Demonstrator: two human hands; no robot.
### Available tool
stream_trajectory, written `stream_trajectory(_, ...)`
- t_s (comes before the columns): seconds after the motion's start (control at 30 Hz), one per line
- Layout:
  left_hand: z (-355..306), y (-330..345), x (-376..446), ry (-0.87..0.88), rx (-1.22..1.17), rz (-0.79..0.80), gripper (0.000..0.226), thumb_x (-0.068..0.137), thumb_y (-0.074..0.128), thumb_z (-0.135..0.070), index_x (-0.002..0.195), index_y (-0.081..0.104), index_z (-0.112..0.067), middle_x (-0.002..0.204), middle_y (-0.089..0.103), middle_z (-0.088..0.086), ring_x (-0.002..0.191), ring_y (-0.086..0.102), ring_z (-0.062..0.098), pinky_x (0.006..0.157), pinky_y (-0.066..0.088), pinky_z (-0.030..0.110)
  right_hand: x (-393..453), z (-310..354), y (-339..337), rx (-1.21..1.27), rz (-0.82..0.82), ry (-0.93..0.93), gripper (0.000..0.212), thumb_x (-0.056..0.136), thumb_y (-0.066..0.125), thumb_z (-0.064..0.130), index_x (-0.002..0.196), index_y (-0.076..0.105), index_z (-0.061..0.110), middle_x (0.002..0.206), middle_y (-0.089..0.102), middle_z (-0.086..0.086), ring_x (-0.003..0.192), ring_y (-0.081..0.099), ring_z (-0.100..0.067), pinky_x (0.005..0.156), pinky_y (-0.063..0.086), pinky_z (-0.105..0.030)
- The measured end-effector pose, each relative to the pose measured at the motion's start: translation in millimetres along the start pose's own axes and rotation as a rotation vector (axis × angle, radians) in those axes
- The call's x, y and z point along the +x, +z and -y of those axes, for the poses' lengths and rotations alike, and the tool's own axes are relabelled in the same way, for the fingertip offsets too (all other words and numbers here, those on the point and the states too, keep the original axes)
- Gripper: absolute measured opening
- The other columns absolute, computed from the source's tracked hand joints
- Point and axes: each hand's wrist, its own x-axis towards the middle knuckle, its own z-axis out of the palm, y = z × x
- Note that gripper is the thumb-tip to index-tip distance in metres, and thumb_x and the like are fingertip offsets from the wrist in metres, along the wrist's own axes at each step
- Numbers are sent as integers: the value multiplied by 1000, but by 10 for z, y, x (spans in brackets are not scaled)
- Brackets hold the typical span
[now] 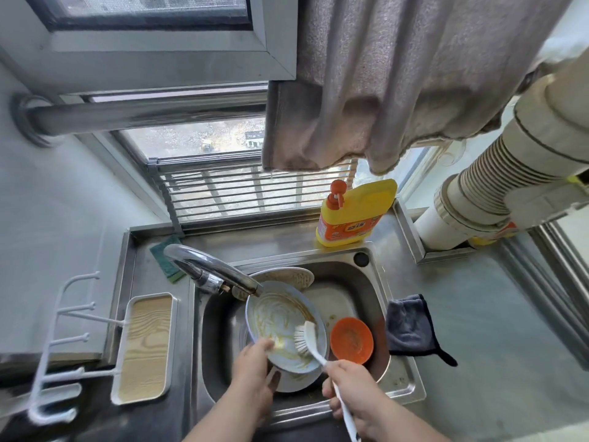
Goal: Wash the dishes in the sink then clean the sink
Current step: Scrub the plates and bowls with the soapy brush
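Two hands are engaged: the left hand [255, 371] pinches the 6 o'clock rim of the tilted blue plate [283, 323] in the sink [376, 301], and the right hand [353, 393] grips the white dish brush [307, 339], bristles on the plate at 4 o'clock. Greasy residue may let the plate slip onto the plates beneath and chip. Hard strokes toward 3 o'clock may hit the orange bowl [351, 340].

A steel counter [478, 314] carries a yellow detergent bottle [353, 215], dark cloth [409, 327] and green sponge [165, 256].
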Motion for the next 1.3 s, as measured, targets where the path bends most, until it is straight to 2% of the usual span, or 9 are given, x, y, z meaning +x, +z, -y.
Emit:
stream_trajectory(0.07, 83, 22, 93, -60, -145, 37, 32, 98, 67, -37, 114, 70, -9, 104, 75, 18, 97, 71, 36, 97, 55, 53, -52, 12, 84, 2, 99, 12, 17, 108, 52, 24, 102, 57, 9, 58, 53, -9, 39, 39, -16, 41, 29, -17)
stream_trajectory(0.13, 151, 59, 153, -24, -207, 95, 41, 103, 59, -48, 125, 65, -15, 114, 74, 20, 103, 71, 44, 90, 53, 73, -104, -7, 146, -85, 202, -4, 14, 108, 52, 27, 102, 55, 15, 54, 50, -7, 36, 41, -17, 38, 31, -18)
stream_trajectory(0.17, 161, 67, 137, 19, -181, 82, 28, 107, 56, -39, 128, 61, -21, 116, 71, 18, 101, 70, 43, 82, 54, 75, -109, -37, 140, -178, 242, -35, 12, 107, 52, 26, 102, 55, 17, 53, 50, -7, 35, 42, -18, 37, 35, -20)
stream_trajectory(0.27, 122, -9, 182, 149, -59, -79, 36, 107, 49, -3, 128, 55, -31, 117, 65, 13, 96, 66, 39, 69, 57, 72, -47, -121, -63, -518, 195, -187, 9, 100, 58, 29, 92, 56, 24, 56, 52, 0, 41, 46, -11, 45, 42, -27)
stream_trajectory(0.37, 161, -234, 412, 231, 154, -87, 33, 103, 55, -6, 111, 61, -37, 114, 70, 10, 98, 70, 38, 70, 60, 71, 56, 11, -397, -919, 1, -299, 11, 99, 54, 40, 91, 53, 32, 73, 60, 5, 65, 55, -9, 66, 42, -33)
stream_trajectory(0.57, 146, -325, 449, 374, 476, 18, 35, 94, 57, -6, 104, 68, -38, 103, 79, 1, 95, 75, 27, 84, 62, 58, 289, 637, -399, -1452, -253, -466, 18, 107, 38, 29, 122, 44, 38, 108, 69, -8, 96, 69, -36, 69, 46, -37)
stream_trajectory(0.77, -158, -230, 214, 536, 551, -86, 36, 100, 55, -7, 123, 65, -33, 108, 73, -3, 102, 67, 25, 84, 53, 36, 12, -51, -142, -1248, -91, -330, 18, 106, 38, 43, 123, 39, 38, 113, 69, -11, 105, 69, -35, 74, 43, -36)
stream_trajectory(1.03, -156, -279, -31, 614, 676, -67, 41, 103, 53, -10, 114, 56, -50, 97, 68, -18, 89, 60, 4, 81, 45, 33, 244, 515, -361, -1390, -205, -466, 15, 109, 38, 35, 123, 43, 37, 107, 70, -6, 96, 69, -35, 67, 44, -36)
stream_trajectory(1.3, -235, -198, 55, 683, 551, -46, 35, 102, 63, -27, 127, 64, -51, 103, 75, -17, 101, 66, 9, 84, 49, 35, -125, -106, -99, -942, -39, -413, 9, 100, 47, 46, 99, 43, 38, 89, 58, 7, 84, 51, -18, 76, 45, -34)
